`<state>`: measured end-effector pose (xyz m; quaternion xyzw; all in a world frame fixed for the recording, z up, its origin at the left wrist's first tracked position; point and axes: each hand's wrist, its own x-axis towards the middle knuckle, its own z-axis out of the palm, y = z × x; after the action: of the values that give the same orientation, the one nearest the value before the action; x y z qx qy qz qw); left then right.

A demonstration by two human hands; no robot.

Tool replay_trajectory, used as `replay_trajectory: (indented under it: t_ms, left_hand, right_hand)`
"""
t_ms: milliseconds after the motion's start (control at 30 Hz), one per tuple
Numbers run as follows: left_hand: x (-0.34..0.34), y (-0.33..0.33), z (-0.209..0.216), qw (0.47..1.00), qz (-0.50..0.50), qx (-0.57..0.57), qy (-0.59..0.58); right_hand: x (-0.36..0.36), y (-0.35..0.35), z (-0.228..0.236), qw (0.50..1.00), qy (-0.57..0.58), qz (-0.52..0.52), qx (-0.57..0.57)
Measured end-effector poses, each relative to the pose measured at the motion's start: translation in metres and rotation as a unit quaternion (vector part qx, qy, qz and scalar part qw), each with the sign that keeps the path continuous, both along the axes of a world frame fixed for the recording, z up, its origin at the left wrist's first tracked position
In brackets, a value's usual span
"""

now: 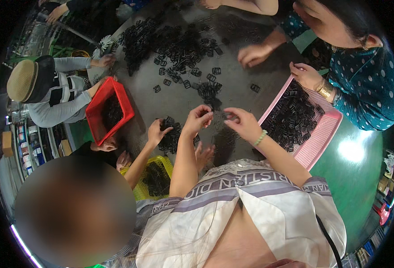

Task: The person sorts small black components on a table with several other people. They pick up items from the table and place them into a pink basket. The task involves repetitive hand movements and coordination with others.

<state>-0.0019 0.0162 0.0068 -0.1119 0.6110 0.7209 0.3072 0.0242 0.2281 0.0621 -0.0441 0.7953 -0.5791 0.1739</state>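
Observation:
My left hand (198,120) is raised over the near edge of the dark table, its thumb and fingers pinched together; whatever is between them is too small to make out. Just to its right is my right hand (243,125), wearing a pale bracelet, with thumb and forefinger slightly apart and pointing toward the left hand. The hands do not touch. Right beyond them lies a small heap of black plastic pieces (208,94). Several loose black ladder-like pieces (187,84) are scattered farther off.
A large black heap (161,42) covers the far table (241,85). A pink basket (333,134) of black pieces stands right, with a co-worker's hand on its rim. Other people hold a red bin (126,105) at left and work by a yellow basket (168,167).

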Motion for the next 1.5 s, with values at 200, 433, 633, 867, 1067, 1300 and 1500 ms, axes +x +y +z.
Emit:
replay_trajectory:
  t_ms: [200,433,633,867,1067,1300,1500]
  left_hand:
    - [0.005,0.008,0.023,0.986,-0.142,-0.067,0.056]
    - [0.012,-0.004,0.046,0.997,-0.052,-0.042,0.03]
    - [0.012,-0.019,0.008,0.977,-0.027,-0.205,0.061]
    - [0.024,-0.015,-0.018,0.972,-0.001,-0.212,0.103]
    - [0.032,-0.009,-0.017,0.978,-0.012,-0.192,0.085]
    - [0.027,-0.011,-0.034,0.997,-0.072,-0.021,0.008]
    - [0.023,0.001,0.015,0.99,-0.02,0.142,0.0]
  right_hand:
    - [-0.009,-0.022,-0.037,0.999,0.017,0.023,0.018]
    - [-0.028,-0.016,0.007,0.995,0.034,0.074,0.056]
    - [-0.042,-0.011,-0.012,0.99,0.079,0.004,0.117]
    - [-0.059,-0.004,-0.028,0.993,0.027,-0.001,0.115]
    - [-0.063,0.009,-0.049,0.994,-0.016,-0.026,0.108]
    - [-0.055,0.016,-0.03,0.987,-0.143,-0.076,-0.004]
    - [-0.056,0.019,-0.029,0.945,-0.271,-0.138,-0.12]
